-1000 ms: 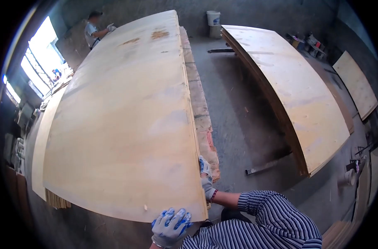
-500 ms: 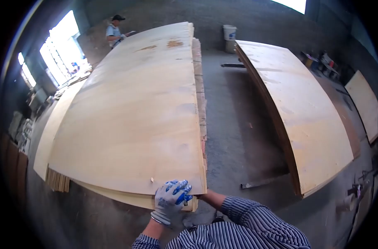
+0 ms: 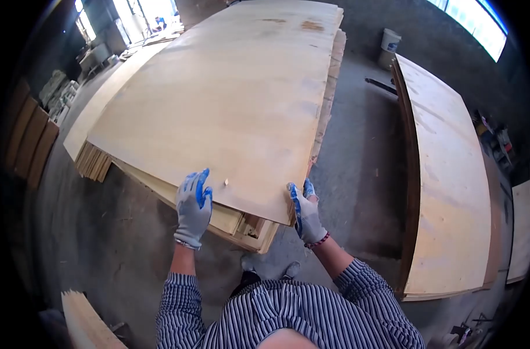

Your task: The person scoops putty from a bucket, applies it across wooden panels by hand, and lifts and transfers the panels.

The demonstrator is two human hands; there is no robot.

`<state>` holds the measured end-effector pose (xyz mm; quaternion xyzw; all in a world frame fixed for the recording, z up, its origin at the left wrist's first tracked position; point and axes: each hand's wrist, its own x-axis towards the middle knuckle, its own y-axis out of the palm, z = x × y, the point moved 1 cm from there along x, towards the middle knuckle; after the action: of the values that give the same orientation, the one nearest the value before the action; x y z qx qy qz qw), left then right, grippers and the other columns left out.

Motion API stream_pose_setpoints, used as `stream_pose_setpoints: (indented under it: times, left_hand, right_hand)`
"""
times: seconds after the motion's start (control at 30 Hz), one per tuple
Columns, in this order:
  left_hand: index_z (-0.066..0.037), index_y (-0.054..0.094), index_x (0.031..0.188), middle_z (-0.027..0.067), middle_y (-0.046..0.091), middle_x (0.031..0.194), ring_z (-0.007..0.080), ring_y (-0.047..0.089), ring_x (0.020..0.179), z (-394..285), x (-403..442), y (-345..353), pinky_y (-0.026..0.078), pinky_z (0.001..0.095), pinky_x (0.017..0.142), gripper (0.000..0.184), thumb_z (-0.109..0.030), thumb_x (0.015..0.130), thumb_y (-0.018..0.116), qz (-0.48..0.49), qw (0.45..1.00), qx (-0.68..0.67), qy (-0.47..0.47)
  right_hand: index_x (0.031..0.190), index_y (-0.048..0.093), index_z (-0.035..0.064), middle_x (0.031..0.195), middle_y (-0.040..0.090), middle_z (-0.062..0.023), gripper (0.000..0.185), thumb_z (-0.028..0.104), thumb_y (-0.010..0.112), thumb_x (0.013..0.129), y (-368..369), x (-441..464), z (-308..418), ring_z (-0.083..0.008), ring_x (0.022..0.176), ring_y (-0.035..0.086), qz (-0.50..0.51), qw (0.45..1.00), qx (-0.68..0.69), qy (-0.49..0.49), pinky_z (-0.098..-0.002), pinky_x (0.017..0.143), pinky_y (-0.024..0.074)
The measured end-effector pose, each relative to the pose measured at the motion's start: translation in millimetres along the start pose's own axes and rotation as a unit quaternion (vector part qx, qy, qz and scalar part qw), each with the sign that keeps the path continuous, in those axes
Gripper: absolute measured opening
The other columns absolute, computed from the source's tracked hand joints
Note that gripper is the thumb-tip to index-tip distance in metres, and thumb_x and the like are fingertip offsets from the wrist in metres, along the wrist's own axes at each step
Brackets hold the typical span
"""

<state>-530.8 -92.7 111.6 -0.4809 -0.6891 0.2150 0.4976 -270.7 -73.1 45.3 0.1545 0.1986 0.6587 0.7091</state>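
A large pale plywood sheet [image 3: 218, 110] lies on top of a stack, with stains near its far end and a small chip by its near edge. At that near edge is my left hand [image 3: 194, 206], in a white glove with blue patches, its fingers and thumb apart and nothing in its grasp. My right hand [image 3: 305, 212], gloved alike, rests against the sheet's right edge close to the near corner, thumb and fingers spread. Beneath the top sheet, lower boards [image 3: 221, 220] stick out toward me at an angle.
On the right stands another plywood stack [image 3: 451, 186], with more boards [image 3: 523, 227] beyond. A white bucket [image 3: 391, 41] is at the back wall. Brown panels [image 3: 29, 139] lean at the left. A pale board [image 3: 87, 323] lies at the lower left, and my feet show below the stack.
My left hand has moved left along the near edge, and its fingers have opened. My right hand has come into view at the corner. The view has tilted down, and the co-worker is out of frame.
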Motion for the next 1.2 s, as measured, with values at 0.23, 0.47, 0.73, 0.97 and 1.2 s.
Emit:
stream_pose_setpoints:
  times: [0.23, 0.47, 0.73, 0.97, 1.2]
  left_hand:
    - [-0.003, 0.06, 0.122, 0.0143, 0.062, 0.124, 0.0344, 0.053, 0.121, 13, 13, 13, 0.039, 0.0433, 0.104, 0.038, -0.003, 0.084, 0.06, 0.045, 0.997, -0.049, 0.038]
    - [-0.009, 0.053, 0.134, 0.0141, 0.06, 0.127, 0.0334, 0.049, 0.126, 35, 21, 20, 0.031, 0.0476, 0.109, 0.051, -0.007, 0.083, 0.053, 0.085, 0.995, 0.038, 0.047]
    - [-0.009, 0.049, 0.139, 0.0146, 0.057, 0.133, 0.0322, 0.044, 0.132, 32, 19, 23, 0.027, 0.0473, 0.113, 0.057, -0.007, 0.082, 0.052, 0.142, 0.983, 0.062, 0.102]
    - [-0.011, 0.05, 0.139, 0.016, 0.056, 0.135, 0.0311, 0.047, 0.131, 36, 19, 17, 0.029, 0.0461, 0.113, 0.058, -0.006, 0.082, 0.053, 0.155, 0.978, 0.031, 0.135]
    - [-0.011, 0.043, 0.144, 0.0112, 0.045, 0.147, 0.0311, 0.038, 0.138, 38, 32, 2, 0.027, 0.0469, 0.114, 0.062, -0.006, 0.083, 0.053, 0.045, 0.973, 0.221, 0.055]
  right_hand:
    - [0.13, 0.047, -0.0017, 0.116, 0.059, -0.0058, 0.038, 0.014, 0.059, 0.097, 3, 2, -18, -0.0108, 0.1, 0.055, -0.055, 0.998, -0.008, -0.037, -0.0264, 0.086, 0.0469]
    - [0.13, 0.051, -0.0051, 0.116, 0.062, -0.0095, 0.04, 0.007, 0.062, 0.093, 0, 3, -17, -0.0147, 0.1, 0.06, -0.093, 0.995, -0.027, -0.039, -0.0283, 0.088, 0.0506]
    - [0.129, 0.05, -0.0029, 0.114, 0.062, -0.0066, 0.038, 0.011, 0.061, 0.095, 0, 1, -19, -0.0113, 0.096, 0.058, -0.086, 0.995, -0.016, -0.045, -0.0265, 0.083, 0.0499]
    - [0.13, 0.05, -0.0029, 0.115, 0.061, -0.007, 0.041, 0.011, 0.062, 0.095, -10, 9, -28, -0.0119, 0.097, 0.057, -0.074, 0.996, -0.014, -0.051, -0.0257, 0.083, 0.0499]
    - [0.132, 0.048, -0.0026, 0.116, 0.061, -0.0077, 0.043, 0.011, 0.064, 0.094, -7, 3, -22, -0.012, 0.099, 0.057, -0.098, 0.994, -0.011, -0.051, -0.0262, 0.084, 0.05]
